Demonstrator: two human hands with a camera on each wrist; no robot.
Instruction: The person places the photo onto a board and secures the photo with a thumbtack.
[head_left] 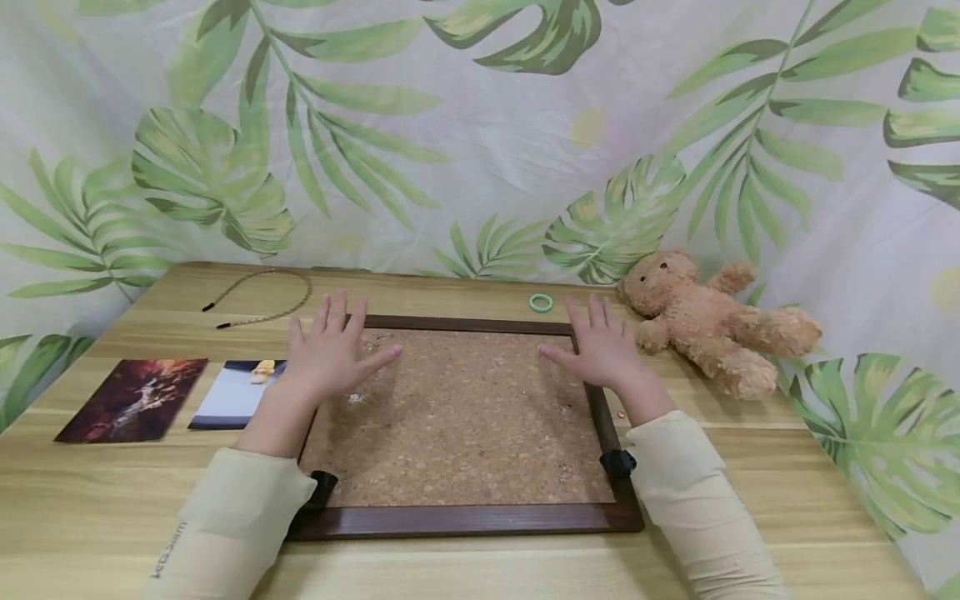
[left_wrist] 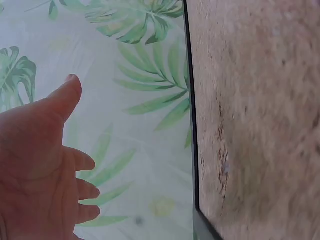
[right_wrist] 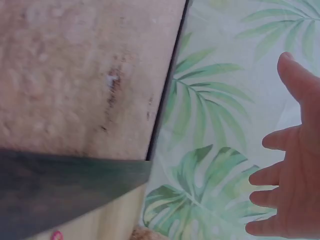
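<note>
A cork board in a dark brown wooden frame lies on the table in the head view, with pale worn spots near its left and right sides. Over its left side my left hand is held with fingers spread. My right hand is spread in the same way over the right side. Both wrist views show a gap between the hand and the cork, so neither the left hand nor the right hand holds anything.
To the left lie a dark picture card and a blue-white card, partly behind the left forearm. A thin headband and a green ring are at the back. A teddy bear lies at the right; a tiny ring is beside the frame.
</note>
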